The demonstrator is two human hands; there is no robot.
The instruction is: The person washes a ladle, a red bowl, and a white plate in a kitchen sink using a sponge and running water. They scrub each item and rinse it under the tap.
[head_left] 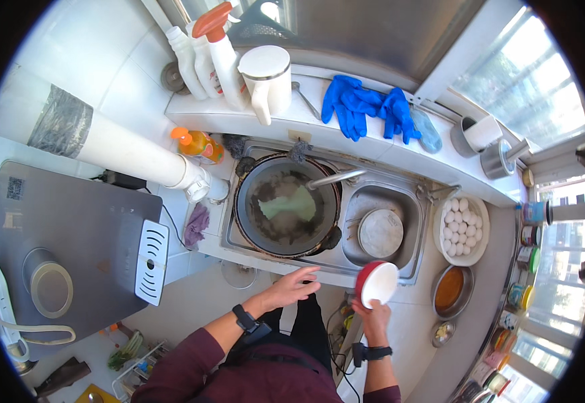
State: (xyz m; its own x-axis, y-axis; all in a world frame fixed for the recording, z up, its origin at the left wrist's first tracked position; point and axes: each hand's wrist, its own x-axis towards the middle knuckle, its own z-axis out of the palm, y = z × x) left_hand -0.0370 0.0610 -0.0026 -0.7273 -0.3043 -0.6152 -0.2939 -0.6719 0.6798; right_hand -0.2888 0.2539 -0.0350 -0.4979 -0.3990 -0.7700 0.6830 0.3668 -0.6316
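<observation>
My right hand (pixel 374 321) grips a bowl (pixel 381 283), red outside and white inside, tilted in front of the right sink basin. My left hand (pixel 291 287) is held near the sink's front edge, fingers stretched out, holding nothing. Beyond it, a large dark pot (pixel 240 218) sits over the left basin, with murky water and a pale green cloth (pixel 289 203) in it. The metal faucet (pixel 336 178) reaches over the pot. In the right basin lies a round whitish dish (pixel 381 233).
Right of the sink are a white bowl of eggs (pixel 439 245), a metal bowl of orange-brown contents (pixel 452 291) and several jars. Blue gloves (pixel 356 107), a white jug (pixel 265 77) and spray bottles (pixel 222 64) line the ledge. A grey appliance (pixel 84 221) stands left.
</observation>
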